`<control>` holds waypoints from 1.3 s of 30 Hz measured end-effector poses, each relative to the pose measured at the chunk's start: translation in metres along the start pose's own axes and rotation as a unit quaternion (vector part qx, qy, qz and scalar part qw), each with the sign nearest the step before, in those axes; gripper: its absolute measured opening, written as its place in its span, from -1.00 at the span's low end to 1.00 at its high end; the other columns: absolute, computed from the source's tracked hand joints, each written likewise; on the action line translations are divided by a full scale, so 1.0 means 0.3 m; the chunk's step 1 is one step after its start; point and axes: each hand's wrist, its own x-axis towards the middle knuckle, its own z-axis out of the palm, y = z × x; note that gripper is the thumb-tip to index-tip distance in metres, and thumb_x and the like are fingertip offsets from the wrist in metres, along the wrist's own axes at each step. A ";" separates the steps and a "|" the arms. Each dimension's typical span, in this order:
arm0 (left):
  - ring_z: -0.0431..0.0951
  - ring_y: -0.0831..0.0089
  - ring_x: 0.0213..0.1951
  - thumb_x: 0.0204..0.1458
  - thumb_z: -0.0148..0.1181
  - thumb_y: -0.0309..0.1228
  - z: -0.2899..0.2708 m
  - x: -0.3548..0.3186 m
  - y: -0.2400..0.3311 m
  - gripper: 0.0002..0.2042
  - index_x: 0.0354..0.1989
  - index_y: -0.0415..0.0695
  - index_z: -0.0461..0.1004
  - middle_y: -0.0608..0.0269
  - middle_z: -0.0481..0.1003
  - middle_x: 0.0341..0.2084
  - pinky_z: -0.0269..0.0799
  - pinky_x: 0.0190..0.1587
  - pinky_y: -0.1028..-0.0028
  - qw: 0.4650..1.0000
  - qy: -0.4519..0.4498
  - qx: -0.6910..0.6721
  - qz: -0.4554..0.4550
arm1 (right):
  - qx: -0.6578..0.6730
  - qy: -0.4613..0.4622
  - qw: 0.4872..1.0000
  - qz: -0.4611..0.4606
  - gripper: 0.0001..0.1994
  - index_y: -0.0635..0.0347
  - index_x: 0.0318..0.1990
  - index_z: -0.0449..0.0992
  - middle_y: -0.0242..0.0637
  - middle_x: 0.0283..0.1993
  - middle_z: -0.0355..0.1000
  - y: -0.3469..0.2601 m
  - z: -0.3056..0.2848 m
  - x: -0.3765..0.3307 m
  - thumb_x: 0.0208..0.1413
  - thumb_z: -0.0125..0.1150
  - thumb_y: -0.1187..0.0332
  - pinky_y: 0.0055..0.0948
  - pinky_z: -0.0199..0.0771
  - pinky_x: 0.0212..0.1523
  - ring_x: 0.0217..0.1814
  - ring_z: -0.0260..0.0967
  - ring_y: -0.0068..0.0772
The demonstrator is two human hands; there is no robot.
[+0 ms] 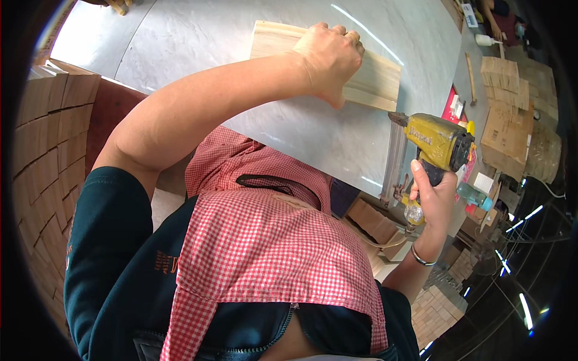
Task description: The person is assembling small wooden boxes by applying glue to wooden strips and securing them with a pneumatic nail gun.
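Note:
A pale wooden board [379,81] lies on a grey, marble-patterned tabletop [192,51]. My left hand [328,60] reaches across and grips it from above, fingers curled over its far edge. In my right hand [435,198] is a yellow-and-black nail gun [435,141], my fingers wrapped round its handle. The gun's dark nose points left, close to the board's right end; whether they touch I cannot tell. A thin air hose [391,242] runs near the base of its handle.
Stacked wooden blocks [54,120] rise at the left. On the right are a hammer [471,78], cardboard boxes [506,135], a white bottle [485,40] and a blue-green bottle [474,196]. Another person [512,27] is at the far right.

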 end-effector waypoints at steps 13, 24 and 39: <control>0.57 0.28 -0.23 -0.42 0.48 -0.08 -0.002 -0.002 -0.003 -0.26 0.03 -0.24 0.57 0.17 0.56 -0.17 0.52 -0.12 0.31 1.000 -0.001 -0.006 0.001 | -0.001 -0.013 1.000 -0.002 -0.86 0.30 -0.33 0.56 -0.42 -0.59 0.41 -0.009 0.010 0.025 0.16 0.37 0.42 -0.63 0.23 -0.67 -0.73 0.22 -0.64; 0.56 0.25 -0.19 -0.43 0.48 -0.05 -0.006 -0.004 0.003 -0.19 0.10 -0.26 0.53 0.14 0.55 -0.12 0.49 -0.04 0.26 1.000 -0.002 -0.016 0.002 | 0.059 -0.007 0.998 0.010 -0.87 0.27 -0.29 0.54 -0.42 -0.60 0.39 0.028 0.037 -0.002 0.21 0.32 0.40 -0.64 0.26 -0.66 -0.71 0.23 -0.63; 0.49 0.24 0.18 -0.41 0.58 -0.13 -0.052 -0.340 -0.296 -0.04 0.32 -0.19 0.37 0.11 0.48 0.16 0.34 0.30 0.08 0.998 0.040 0.011 -0.042 | 0.001 -0.006 0.999 -0.054 -0.87 0.32 -0.21 0.54 -0.39 -0.54 0.42 -0.078 0.101 -0.084 0.19 0.34 0.45 -0.63 0.28 -0.67 -0.71 0.24 -0.64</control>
